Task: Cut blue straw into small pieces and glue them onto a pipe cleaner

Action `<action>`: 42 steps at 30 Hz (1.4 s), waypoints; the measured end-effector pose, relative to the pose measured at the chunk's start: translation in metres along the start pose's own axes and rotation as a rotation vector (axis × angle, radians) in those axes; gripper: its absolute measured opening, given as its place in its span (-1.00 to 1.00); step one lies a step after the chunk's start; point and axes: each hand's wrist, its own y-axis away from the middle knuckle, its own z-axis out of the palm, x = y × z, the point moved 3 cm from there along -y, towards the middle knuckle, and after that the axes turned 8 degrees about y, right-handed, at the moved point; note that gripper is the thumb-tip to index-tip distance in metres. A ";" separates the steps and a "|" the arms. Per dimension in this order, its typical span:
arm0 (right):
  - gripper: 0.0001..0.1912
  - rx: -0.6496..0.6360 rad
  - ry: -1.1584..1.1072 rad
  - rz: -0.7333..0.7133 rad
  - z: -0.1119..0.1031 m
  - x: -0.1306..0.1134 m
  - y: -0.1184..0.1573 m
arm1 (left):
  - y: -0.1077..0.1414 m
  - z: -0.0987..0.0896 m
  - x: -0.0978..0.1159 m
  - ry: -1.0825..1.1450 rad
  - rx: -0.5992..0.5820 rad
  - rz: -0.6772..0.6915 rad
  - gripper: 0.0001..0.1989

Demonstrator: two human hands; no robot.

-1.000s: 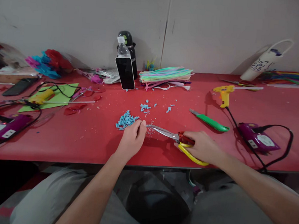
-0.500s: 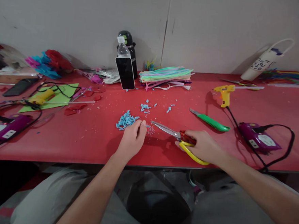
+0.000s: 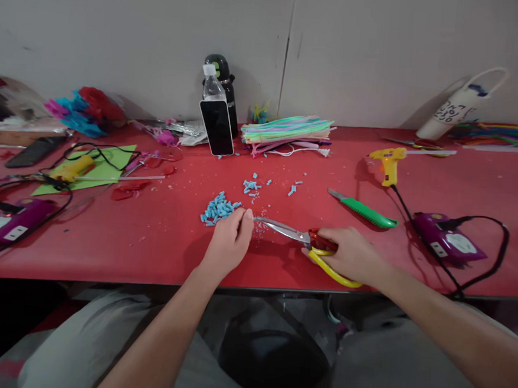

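My right hand (image 3: 347, 253) grips scissors (image 3: 285, 230) with one red and one yellow handle loop. Their blades point left, and the tips reach the fingertips of my left hand (image 3: 232, 236). That hand is closed in a pinch between thumb and forefinger. A sliver of a small blue piece shows at its fingertips, mostly hidden by them. Just behind the left hand lies a pile of short blue pieces (image 3: 218, 207). A smaller group of blue pieces (image 3: 251, 186) sits farther back, with pale crumbs scattered below the scissor blades.
To the right lie a green utility knife (image 3: 368, 212), a yellow glue gun (image 3: 390, 165) and a purple power strip (image 3: 448, 238). Behind are a propped phone (image 3: 218, 127), bottles and a bundle of pastel pipe cleaners (image 3: 287, 131). Another glue gun (image 3: 72, 168) rests on green paper at left.
The scissors have shifted slightly left and their blades have come closer together, with the tips now at my left fingertips. My left hand has hardly moved.
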 end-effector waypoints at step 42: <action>-0.71 -0.009 0.002 0.007 0.001 0.001 -0.001 | 0.000 0.000 0.002 0.046 0.008 -0.013 -0.63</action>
